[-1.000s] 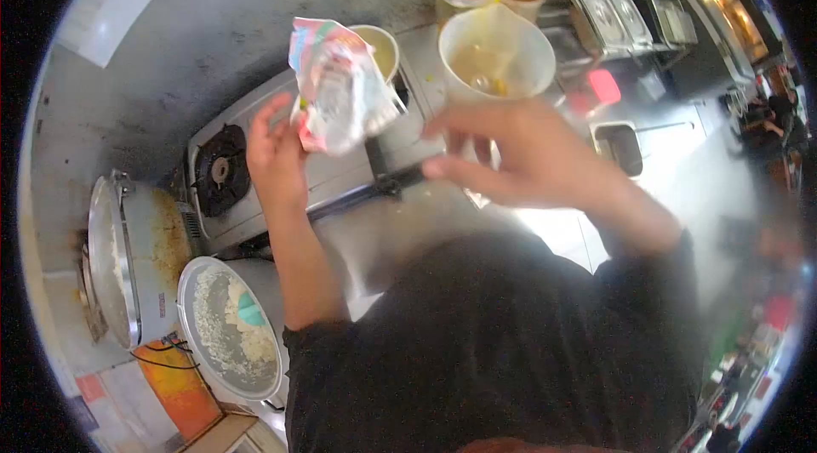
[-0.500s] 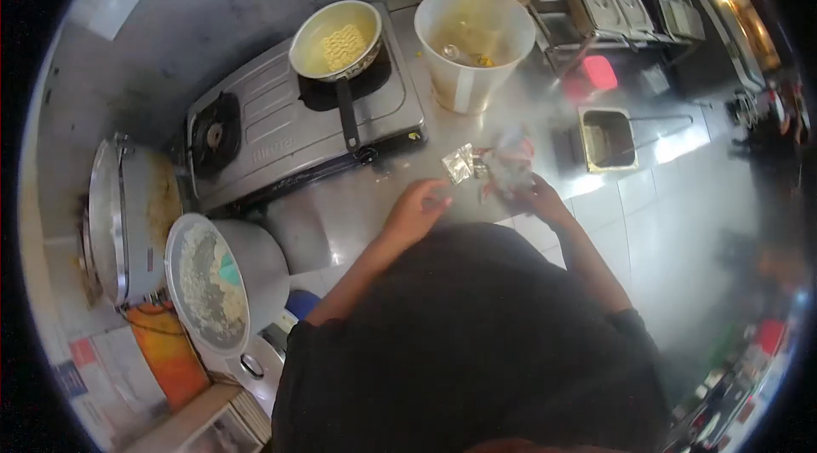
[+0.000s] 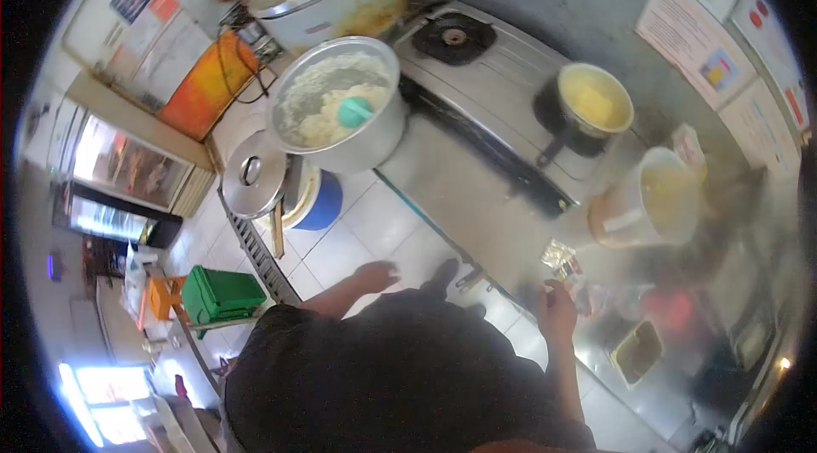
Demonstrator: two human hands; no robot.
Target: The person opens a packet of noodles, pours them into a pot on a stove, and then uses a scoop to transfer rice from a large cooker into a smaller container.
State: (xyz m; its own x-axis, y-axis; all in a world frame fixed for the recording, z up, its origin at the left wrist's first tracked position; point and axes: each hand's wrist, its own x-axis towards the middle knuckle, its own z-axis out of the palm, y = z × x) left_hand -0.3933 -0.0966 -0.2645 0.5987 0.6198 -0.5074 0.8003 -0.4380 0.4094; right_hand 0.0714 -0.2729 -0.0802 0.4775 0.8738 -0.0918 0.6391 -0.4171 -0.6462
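Observation:
My left hand (image 3: 375, 276) is off the counter, above the tiled floor, with its fingers loosely apart and nothing visible in them. At the counter's edge, my right hand (image 3: 557, 310) has its fingers curled together, beside a silver foil sachet (image 3: 558, 254). What the fingertips pinch, if anything, is hidden. Just right of that hand lies a blurred clear plastic wrapper (image 3: 593, 296). On the stove (image 3: 504, 70), a pan (image 3: 614, 119) contains a yellow block of noodles (image 3: 593, 104).
A large pot of rice (image 3: 281, 136) holds a teal scoop (image 3: 355, 111). Beneath it stand a lidded pot (image 3: 255, 172) and a blue bucket (image 3: 323, 202). A plastic pitcher (image 3: 621, 216) and metal container (image 3: 637, 354) are on the counter; a green bin (image 3: 223, 293) stands left.
The view has swung left, bringing the floor and doorway in. My left hand has left the counter beside the sachet. My right hand is now nearer the foil sachet, apart from the clear wrapper.

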